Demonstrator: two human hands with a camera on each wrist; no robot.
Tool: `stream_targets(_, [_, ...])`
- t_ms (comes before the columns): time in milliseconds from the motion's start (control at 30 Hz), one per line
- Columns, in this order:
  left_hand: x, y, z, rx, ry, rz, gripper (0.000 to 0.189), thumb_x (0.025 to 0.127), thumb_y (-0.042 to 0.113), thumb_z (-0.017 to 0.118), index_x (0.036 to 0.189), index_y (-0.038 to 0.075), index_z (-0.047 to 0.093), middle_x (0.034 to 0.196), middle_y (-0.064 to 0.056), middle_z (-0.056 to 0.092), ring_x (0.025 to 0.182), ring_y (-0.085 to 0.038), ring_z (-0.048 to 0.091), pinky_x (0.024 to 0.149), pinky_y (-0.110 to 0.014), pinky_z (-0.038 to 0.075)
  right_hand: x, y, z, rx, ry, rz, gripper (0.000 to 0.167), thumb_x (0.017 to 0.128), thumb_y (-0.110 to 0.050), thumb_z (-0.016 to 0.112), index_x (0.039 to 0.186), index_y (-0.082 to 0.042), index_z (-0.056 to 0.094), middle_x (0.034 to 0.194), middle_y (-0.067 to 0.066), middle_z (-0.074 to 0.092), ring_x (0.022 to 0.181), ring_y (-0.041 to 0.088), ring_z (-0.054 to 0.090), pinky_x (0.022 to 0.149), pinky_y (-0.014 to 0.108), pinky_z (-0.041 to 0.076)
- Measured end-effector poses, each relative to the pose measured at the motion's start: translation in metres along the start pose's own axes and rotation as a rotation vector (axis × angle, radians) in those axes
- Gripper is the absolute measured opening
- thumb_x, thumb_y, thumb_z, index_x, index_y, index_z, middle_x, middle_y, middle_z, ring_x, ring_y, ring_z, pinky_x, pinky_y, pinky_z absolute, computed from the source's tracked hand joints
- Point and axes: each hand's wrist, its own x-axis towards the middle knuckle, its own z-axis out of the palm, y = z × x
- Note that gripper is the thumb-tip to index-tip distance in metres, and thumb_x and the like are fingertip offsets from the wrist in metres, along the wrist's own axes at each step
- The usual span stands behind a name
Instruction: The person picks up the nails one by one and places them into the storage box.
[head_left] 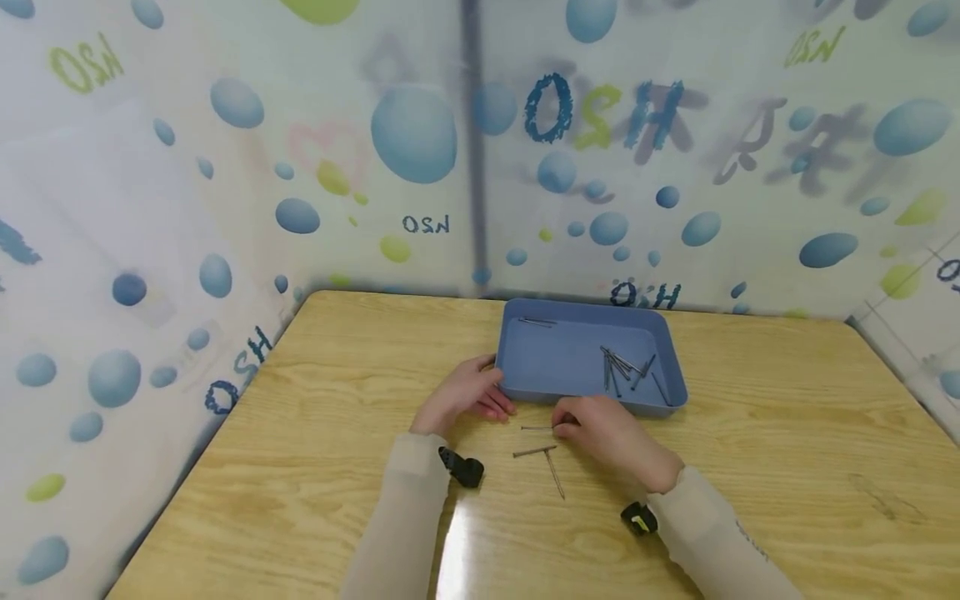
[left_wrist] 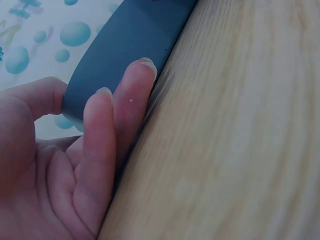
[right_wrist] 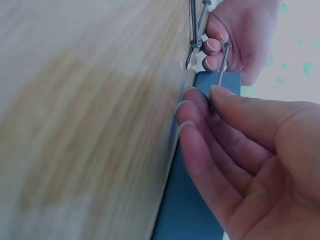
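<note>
Between thumb and forefinger my right hand pinches a nail just in front of the blue tray. In the right wrist view the nail's head points away from the pinching fingertips, toward the other hand. My left hand holds the tray's near left corner, thumb at the edge and fingers along the outer wall. Two more nails lie on the table between the hands, one crosswise and one pointing toward the front. Their ends meet in the head view.
Inside the tray, several nails lie in a loose heap at the right, and a few at the far left. The wooden table meets a patterned wall behind the tray. Black wrist devices sit by both sleeves.
</note>
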Motion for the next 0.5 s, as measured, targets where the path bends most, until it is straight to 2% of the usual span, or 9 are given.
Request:
stream_targets(133, [-0.006, 0.007, -0.001, 0.015, -0.003, 0.001, 0.060, 0.092, 0.015, 0.038, 0.143, 0.005, 0.009, 0.087, -0.025, 0.064, 0.074, -0.035, 0.063, 0.060, -0.036, 0.054, 0.001, 0.003, -0.003, 0.077, 0.014, 0.009, 0.004, 0.084, -0.020, 0.062, 0.086, -0.018, 0.065, 0.074, -0.015, 0.058, 0.065, 0.000, 0.053, 0.060, 0.022, 0.045])
stream_targets(300, [-0.008, 0.008, 0.000, 0.010, -0.011, 0.003, 0.059, 0.093, 0.016, 0.038, 0.143, 0.005, 0.009, 0.089, -0.026, 0.063, 0.076, -0.036, 0.063, 0.063, -0.038, 0.053, 0.001, 0.009, -0.002, 0.200, 0.047, 0.019, 0.015, 0.085, -0.018, 0.061, 0.101, -0.018, 0.063, 0.082, -0.013, 0.062, 0.074, 0.000, 0.056, 0.066, 0.024, 0.047])
stream_targets(500, [-0.010, 0.009, 0.002, 0.022, -0.015, 0.006, 0.059, 0.093, 0.017, 0.037, 0.143, 0.004, 0.009, 0.090, -0.027, 0.063, 0.077, -0.037, 0.063, 0.066, -0.041, 0.053, 0.001, 0.012, -0.007, 0.309, 0.066, 0.031, 0.016, 0.090, -0.017, 0.053, 0.102, -0.019, 0.063, 0.085, -0.005, 0.061, 0.069, 0.008, 0.052, 0.061, 0.027, 0.045])
